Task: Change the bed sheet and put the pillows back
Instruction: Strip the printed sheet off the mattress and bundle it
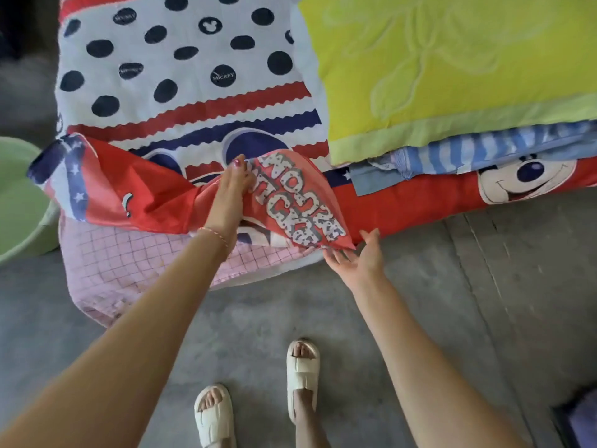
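Observation:
A red, white and blue cartoon-mouse bed sheet (181, 101) covers the bed. Its near edge is folded back, baring the pink checked mattress cover (129, 266). My left hand (231, 189) grips the folded-back sheet at the fold, thumb on top. My right hand (358, 258) is held palm up with fingers spread, touching the red corner of the fold at the bed's edge. A yellow-green pillow (452, 66) lies on the bed at the upper right, on top of a blue striped cloth (478, 150).
A pale green basin (19, 195) stands on the floor left of the bed. Grey concrete floor (484, 286) runs along the bed's near side. My feet in white slippers (300, 373) stand close to the bed. A dark object (578, 421) sits at the lower right.

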